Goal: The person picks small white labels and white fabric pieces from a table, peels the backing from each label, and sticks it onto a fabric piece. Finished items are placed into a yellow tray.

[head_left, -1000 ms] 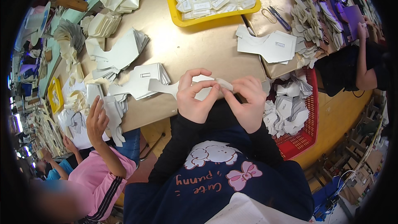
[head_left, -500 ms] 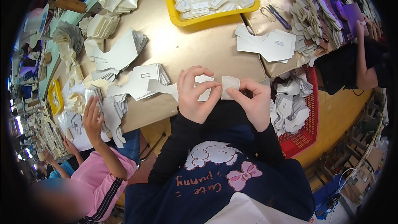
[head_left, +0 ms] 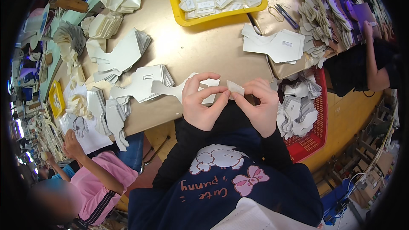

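A small off-white square piece (head_left: pixel 235 87) is held up over the table's near edge; I cannot tell whether it is cloth, paper or a packet. My right hand (head_left: pixel 260 107) pinches it between thumb and fingers. The thumb and forefinger of my left hand (head_left: pixel 203 104) are closed together at its left corner, the other fingers curved above. Beneath and behind my left hand lies a white cut-out piece (head_left: pixel 170 90) with a narrow neck, partly hidden by the hand. A stack of similar white pieces (head_left: pixel 145 86) lies just left of it.
A yellow tray (head_left: pixel 184 20) of small packets stands at the far side. Right of it lie scissors (head_left: pixel 286 17) and more white cut-outs (head_left: pixel 279 46). A red basket (head_left: pixel 322 115) with white pieces stands at my right. A person in a pink shirt (head_left: pixel 100 181) works at my left.
The small piece has tilted and shows less of its face; my right hand has shifted slightly left with it. The neighbour at left has drawn a hand back from the stacks.
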`<state>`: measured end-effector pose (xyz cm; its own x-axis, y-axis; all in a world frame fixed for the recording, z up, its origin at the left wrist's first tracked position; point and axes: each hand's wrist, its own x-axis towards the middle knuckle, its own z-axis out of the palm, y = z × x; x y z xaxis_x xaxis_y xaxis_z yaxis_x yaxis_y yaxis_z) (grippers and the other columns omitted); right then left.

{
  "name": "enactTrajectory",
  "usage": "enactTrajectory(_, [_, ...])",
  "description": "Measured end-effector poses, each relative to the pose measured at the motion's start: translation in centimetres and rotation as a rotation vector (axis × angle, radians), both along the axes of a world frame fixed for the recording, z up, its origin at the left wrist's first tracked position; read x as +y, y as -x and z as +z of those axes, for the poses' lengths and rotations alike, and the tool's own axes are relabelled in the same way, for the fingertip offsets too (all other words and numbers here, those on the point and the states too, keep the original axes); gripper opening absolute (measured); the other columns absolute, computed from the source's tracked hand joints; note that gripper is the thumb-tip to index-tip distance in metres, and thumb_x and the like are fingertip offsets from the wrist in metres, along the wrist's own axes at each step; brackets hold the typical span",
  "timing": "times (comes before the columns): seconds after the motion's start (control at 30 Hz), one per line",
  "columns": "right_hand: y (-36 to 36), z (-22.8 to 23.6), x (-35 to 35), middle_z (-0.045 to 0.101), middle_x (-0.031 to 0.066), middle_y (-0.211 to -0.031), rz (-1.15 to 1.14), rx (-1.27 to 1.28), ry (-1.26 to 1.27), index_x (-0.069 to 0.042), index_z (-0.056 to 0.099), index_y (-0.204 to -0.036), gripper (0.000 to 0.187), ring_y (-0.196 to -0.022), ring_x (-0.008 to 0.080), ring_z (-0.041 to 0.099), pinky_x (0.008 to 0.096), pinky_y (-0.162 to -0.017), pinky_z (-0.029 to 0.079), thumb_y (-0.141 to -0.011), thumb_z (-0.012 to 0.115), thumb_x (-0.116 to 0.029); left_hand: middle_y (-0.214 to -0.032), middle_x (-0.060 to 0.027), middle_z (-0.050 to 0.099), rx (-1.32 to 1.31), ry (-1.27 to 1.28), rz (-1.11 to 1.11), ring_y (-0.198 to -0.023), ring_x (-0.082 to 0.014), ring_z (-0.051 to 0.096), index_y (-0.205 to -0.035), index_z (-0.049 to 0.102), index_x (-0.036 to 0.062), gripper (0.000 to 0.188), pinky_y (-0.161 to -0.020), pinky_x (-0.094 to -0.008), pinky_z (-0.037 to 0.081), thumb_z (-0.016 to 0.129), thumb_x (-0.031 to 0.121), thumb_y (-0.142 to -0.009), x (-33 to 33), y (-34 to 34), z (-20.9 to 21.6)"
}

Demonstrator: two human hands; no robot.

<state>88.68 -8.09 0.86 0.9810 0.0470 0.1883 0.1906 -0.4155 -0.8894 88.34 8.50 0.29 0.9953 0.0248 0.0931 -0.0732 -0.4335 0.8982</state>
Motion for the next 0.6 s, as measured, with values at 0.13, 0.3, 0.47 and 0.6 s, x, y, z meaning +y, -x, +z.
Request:
enactTrajectory(0.13, [0.1, -0.1, 0.1, 0.066, 0.0062, -0.072, 0.005, -0.006, 0.016, -0.001, 0.067, -0.072, 0.010, -0.069, 0.0211, 0.057, 0.0322, -0.069, 0.040, -0.071, 0.077, -0.003, -0.102, -0.0028, 0.063, -0.036, -0.019, 0.004, -0.099, -0.0260, 0.056, -0.076, 0.073, 0.0094, 0.007, -0.088, -0.0384, 0.042, 0.076, 0.008, -0.070, -0.1, -0.2, 0.2])
enactTrajectory(0.3, [0.8, -0.2, 0.0, 0.065, 0.0059, -0.070, -0.017, 0.183, -0.119, -0.001, 0.068, -0.072, 0.011, -0.068, 0.0186, 0.059, 0.0310, -0.069, 0.040, -0.073, 0.078, -0.005, -0.096, -0.0004, 0.059, -0.149, -0.190, -0.029, -0.096, -0.0239, 0.055, -0.069, 0.069, 0.0112, 0.008, -0.091, -0.0417, 0.039, 0.076, 0.012, -0.065, -0.3, -0.2, 0.3])
enactTrajectory(0.47, [1.0, -0.5, -0.1, 0.067, 0.0028, -0.071, -0.047, 0.559, -0.569, 0.003, 0.071, -0.077, 0.011, -0.065, 0.0077, 0.057, 0.0228, -0.061, 0.041, -0.079, 0.077, -0.007, -0.098, -0.0001, 0.059, -0.186, -0.312, 0.006, -0.098, -0.0240, 0.054, -0.071, 0.069, 0.0120, 0.009, -0.094, -0.0417, 0.038, 0.076, 0.012, -0.066, -0.3, 0.3, 0.4])
enactTrajectory(0.6, [0.8, -0.5, -0.4, 0.067, 0.0006, -0.073, -0.112, 0.570, -0.715, 0.004, 0.071, -0.077, 0.013, -0.063, 0.0039, 0.053, 0.0197, -0.059, 0.039, -0.082, 0.076, -0.007, -0.102, -0.0012, 0.061, -0.040, -0.097, -0.010, -0.101, -0.0246, 0.054, -0.077, 0.073, 0.0112, 0.006, -0.096, -0.0400, 0.039, 0.076, 0.011, -0.072, 0.1, 0.2, 0.2])
